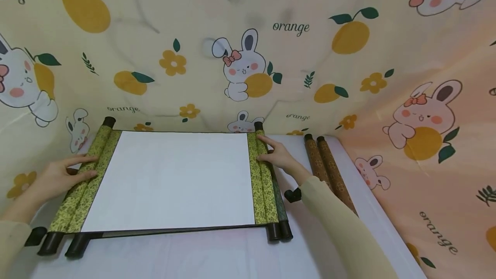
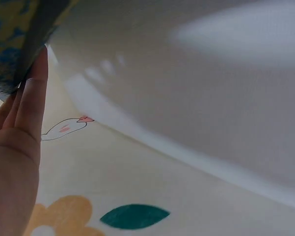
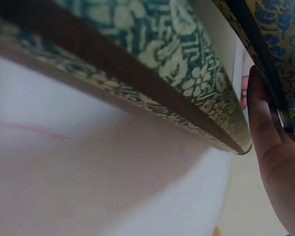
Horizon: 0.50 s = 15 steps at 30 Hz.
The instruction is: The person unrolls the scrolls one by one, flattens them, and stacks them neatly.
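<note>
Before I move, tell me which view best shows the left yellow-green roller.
The head view: that roller shows nearly end to end, the left hand on it. The left wrist view catches only part; the right wrist, none.

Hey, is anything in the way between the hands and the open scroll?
Nothing visible. The left hand and the right hand each grip a side of the open scroll directly. The dark green roll lies along its right edge and the brown rolls farther right, neither in between.
</note>
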Available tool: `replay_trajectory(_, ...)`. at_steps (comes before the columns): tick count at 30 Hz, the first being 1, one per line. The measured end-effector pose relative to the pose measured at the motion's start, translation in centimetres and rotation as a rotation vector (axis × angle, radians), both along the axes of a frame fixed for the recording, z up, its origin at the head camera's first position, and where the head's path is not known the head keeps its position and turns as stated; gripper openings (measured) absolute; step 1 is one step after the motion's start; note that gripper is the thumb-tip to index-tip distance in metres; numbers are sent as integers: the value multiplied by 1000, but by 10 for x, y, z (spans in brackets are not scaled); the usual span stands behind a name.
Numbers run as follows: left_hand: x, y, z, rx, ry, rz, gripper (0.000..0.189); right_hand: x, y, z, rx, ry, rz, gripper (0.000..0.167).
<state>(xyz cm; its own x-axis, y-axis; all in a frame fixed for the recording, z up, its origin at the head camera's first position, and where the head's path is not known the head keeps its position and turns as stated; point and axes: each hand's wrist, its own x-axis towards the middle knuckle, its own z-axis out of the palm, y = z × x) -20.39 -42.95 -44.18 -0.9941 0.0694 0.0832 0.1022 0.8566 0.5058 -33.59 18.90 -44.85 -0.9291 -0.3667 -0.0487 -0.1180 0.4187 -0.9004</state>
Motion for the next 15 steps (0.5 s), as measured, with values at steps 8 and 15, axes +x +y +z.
replay_trajectory(8, -3, -1, -11, 31, -51, -95, 59, -12, -1, -9, 130, 8, -4, 78)
replay_trajectory(15, -2, 1, -16, 88, -86, -131, 54, -17, -3, -17, 180, 38, 80, 78)
